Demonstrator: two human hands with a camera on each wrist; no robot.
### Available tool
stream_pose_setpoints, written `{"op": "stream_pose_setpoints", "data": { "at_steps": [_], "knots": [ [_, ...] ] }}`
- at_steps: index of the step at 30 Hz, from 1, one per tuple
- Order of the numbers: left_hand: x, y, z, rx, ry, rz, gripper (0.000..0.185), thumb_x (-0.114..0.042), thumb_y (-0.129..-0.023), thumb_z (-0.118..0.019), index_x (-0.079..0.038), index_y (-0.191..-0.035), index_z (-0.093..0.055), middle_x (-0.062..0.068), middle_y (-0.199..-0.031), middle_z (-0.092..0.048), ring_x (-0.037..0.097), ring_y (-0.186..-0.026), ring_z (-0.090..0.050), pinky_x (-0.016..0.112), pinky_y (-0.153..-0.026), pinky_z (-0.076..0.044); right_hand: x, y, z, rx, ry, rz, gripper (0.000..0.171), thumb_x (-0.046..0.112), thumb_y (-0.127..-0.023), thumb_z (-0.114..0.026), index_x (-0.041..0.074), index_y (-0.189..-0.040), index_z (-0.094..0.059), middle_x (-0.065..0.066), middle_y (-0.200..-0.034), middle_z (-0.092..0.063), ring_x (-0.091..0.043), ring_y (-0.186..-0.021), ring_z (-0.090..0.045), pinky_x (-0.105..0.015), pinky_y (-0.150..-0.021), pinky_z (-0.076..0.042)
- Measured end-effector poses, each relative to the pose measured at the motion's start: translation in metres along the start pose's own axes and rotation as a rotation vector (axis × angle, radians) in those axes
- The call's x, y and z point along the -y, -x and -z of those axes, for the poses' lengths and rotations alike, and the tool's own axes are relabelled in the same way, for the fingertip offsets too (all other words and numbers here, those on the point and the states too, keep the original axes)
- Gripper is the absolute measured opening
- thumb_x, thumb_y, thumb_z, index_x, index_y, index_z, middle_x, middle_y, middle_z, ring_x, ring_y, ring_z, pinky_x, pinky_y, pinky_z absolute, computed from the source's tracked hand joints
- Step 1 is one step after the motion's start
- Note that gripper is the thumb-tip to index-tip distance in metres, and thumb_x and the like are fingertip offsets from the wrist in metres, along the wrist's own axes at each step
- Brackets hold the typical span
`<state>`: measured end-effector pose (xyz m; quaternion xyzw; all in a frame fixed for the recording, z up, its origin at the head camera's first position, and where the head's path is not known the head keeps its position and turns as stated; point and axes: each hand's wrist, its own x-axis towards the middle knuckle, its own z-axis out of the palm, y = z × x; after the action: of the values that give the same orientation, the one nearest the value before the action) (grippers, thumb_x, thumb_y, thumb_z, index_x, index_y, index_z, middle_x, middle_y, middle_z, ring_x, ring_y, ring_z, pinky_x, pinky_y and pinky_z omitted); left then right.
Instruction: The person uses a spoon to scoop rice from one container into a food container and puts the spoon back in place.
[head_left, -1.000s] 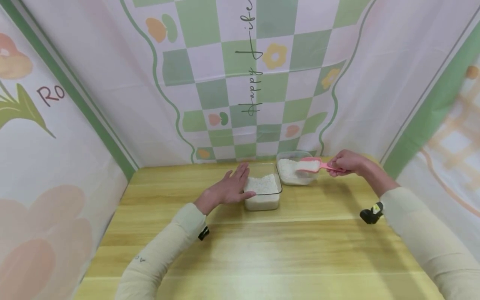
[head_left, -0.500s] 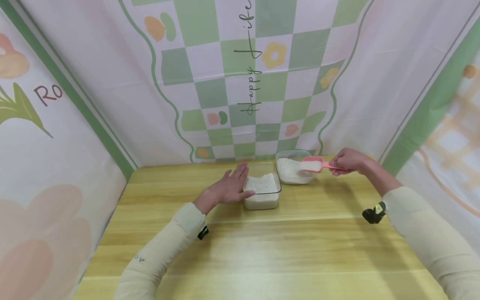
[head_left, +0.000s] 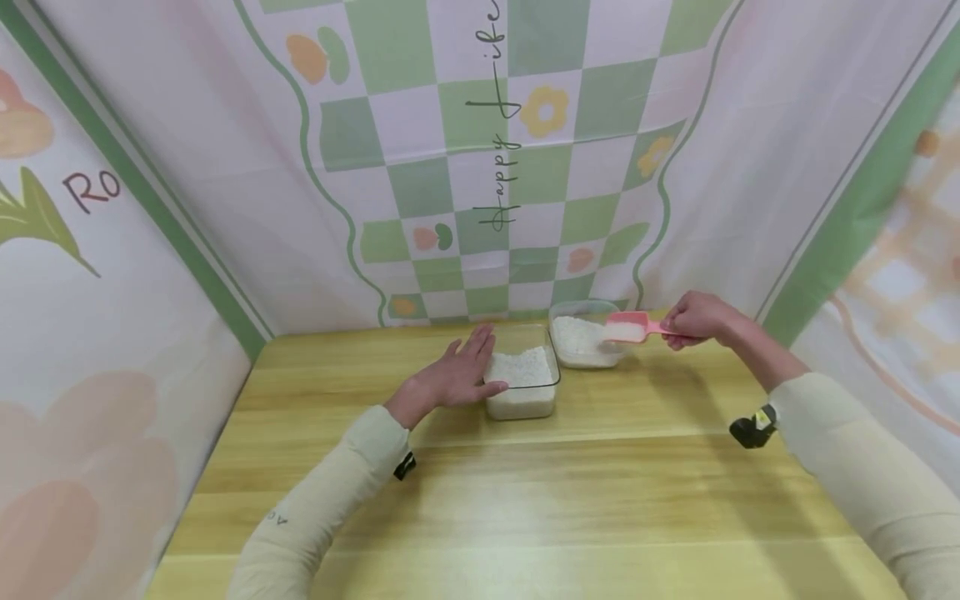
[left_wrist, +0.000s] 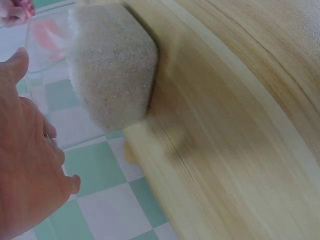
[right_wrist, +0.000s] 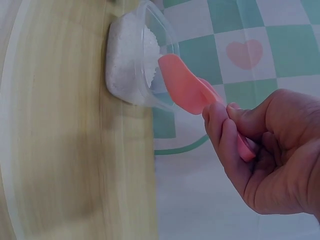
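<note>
My right hand (head_left: 696,319) grips the handle of a pink scoop (head_left: 628,327), fingers curled round it. White grains lie in the scoop's bowl, which hangs over the right side of a clear plastic container (right_wrist: 167,32) partly filled with white rice (right_wrist: 129,60). Left of that container stands a clear glass container (head_left: 522,410), about half full of rice (left_wrist: 115,65). My left hand (head_left: 459,372) rests along its left rim with straight fingers, the thumb lying over the near edge. In the right wrist view the scoop's pink underside faces the camera.
Both containers stand side by side near the back edge of a wooden table (head_left: 480,508). Directly behind rises a green-and-white checked curtain (head_left: 536,175), with more printed curtains at left and right.
The right hand has drawn the scoop slightly right and up, and its bowl has tilted. The left hand stays at the glass container.
</note>
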<state>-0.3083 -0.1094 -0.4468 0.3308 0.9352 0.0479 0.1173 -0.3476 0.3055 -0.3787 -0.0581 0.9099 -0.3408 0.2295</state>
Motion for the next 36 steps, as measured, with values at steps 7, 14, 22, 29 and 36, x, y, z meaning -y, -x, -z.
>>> {"op": "stream_pose_setpoints", "data": {
  "at_steps": [7,14,22,29,36],
  "knots": [
    [-0.001,0.001,0.001,0.004,0.006,0.005,0.093,-0.065,-0.101,-0.028,0.000,-0.158,0.005,0.014,-0.168,0.015,0.023,-0.156,0.013,0.054,-0.125,-0.008,0.007,0.006,0.000,-0.016,0.035,0.009,0.027,0.001,-0.098,-0.050,-0.022,-0.099,-0.065,-0.002,-0.068,-0.070,-0.010,-0.062,-0.067,-0.021,-0.059,-0.056],
    [-0.002,0.001,0.001,-0.001,0.001,0.003,0.093,-0.065,-0.101,-0.028,0.002,-0.158,0.002,0.014,-0.168,0.014,0.024,-0.156,0.011,0.053,-0.125,-0.009,0.009,0.007,0.002,-0.040,0.148,0.046,0.026,0.003,-0.098,-0.052,-0.013,-0.089,-0.070,-0.006,-0.069,-0.071,-0.010,-0.060,-0.066,-0.022,-0.057,-0.055],
    [-0.004,0.002,0.003,-0.001,0.005,0.005,0.093,-0.065,-0.102,-0.028,0.002,-0.158,0.002,0.015,-0.168,0.013,0.025,-0.156,0.011,0.054,-0.125,-0.010,0.016,0.009,-0.003,-0.099,0.367,0.098,0.031,0.011,-0.099,-0.055,0.001,-0.072,-0.069,-0.002,-0.063,-0.068,-0.011,-0.056,-0.061,-0.026,-0.058,-0.047],
    [-0.004,0.003,0.003,-0.005,0.015,-0.002,0.093,-0.065,-0.102,-0.029,0.003,-0.158,0.000,0.015,-0.168,0.012,0.025,-0.156,0.011,0.055,-0.125,-0.009,0.024,0.011,-0.016,-0.219,0.534,0.155,0.031,0.009,-0.094,-0.059,0.006,-0.065,-0.067,-0.001,-0.058,-0.065,-0.015,-0.055,-0.058,-0.029,-0.055,-0.043],
    [-0.003,0.002,0.003,0.008,-0.001,0.004,0.093,-0.065,-0.102,-0.028,0.001,-0.158,0.003,0.014,-0.168,0.013,0.025,-0.156,0.011,0.055,-0.125,-0.009,0.034,0.015,-0.026,-0.378,0.655,0.167,0.027,0.009,-0.088,-0.063,0.010,-0.062,-0.060,-0.002,-0.058,-0.056,-0.019,-0.057,-0.048,-0.031,-0.050,-0.040]
  ]
}}
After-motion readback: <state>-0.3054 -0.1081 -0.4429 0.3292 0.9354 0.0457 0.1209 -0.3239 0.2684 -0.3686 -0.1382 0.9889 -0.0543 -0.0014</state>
